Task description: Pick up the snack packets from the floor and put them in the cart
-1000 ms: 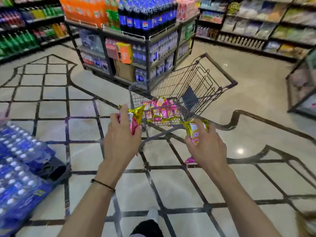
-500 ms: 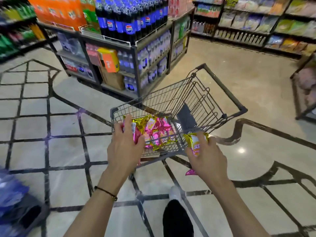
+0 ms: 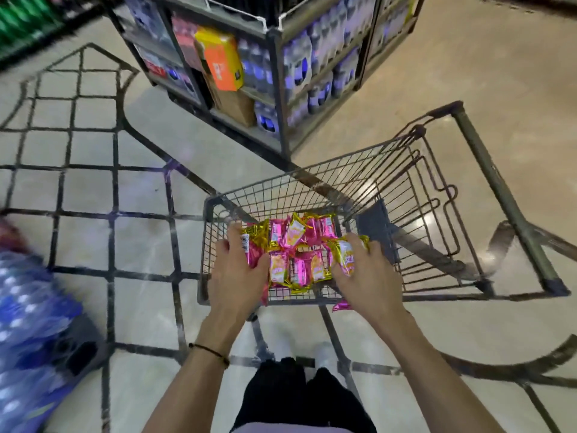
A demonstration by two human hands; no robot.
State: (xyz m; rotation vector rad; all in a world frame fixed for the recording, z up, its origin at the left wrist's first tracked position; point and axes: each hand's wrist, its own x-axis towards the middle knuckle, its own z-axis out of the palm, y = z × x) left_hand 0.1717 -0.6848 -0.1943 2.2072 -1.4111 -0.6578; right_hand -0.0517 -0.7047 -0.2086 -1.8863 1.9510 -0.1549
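Pink-gold packets [image 3: 254,250] were clenched in your left hand [image 3: 237,276] and right hand [image 3: 370,276] over the cart [image 3: 327,179], frame centre; best released low, well inside it.

cart [image 3: 315,178] open-topped, wire walls all round

Supermarket floor among drinks displays.
A wire shopping cart [image 3: 312,179] stands at centre; at 12 o'clock a metal shelf unit [image 3: 274,89] holds rows of bottled drinks and an orange carton [image 3: 222,62]; shrink-wrapped bottle packs [image 3: 31,323] lie on the polished floor [image 3: 468,57] at 8 o'clock.
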